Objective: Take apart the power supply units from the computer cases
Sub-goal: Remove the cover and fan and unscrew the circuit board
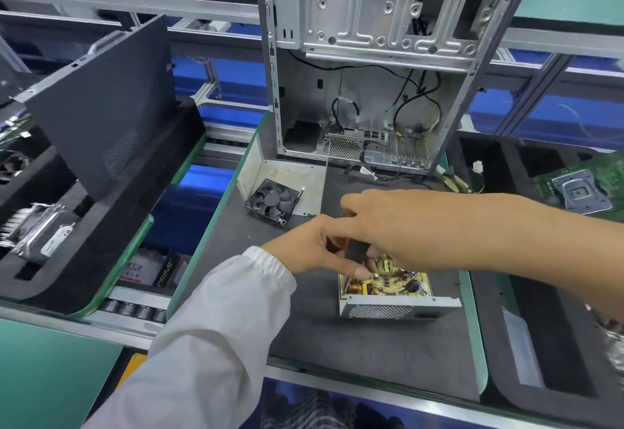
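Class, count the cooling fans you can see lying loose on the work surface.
1: a black fan lies on the metal plate in front of the open case. Others may be hidden.

On the work mat (337, 344) before me sits the power supply unit (388, 293), under my two hands. The fan (271, 202) lies behind it to the left. The computer case (368, 57) stands upright at the mat's far edge. The side panel (101, 101) leans well left.
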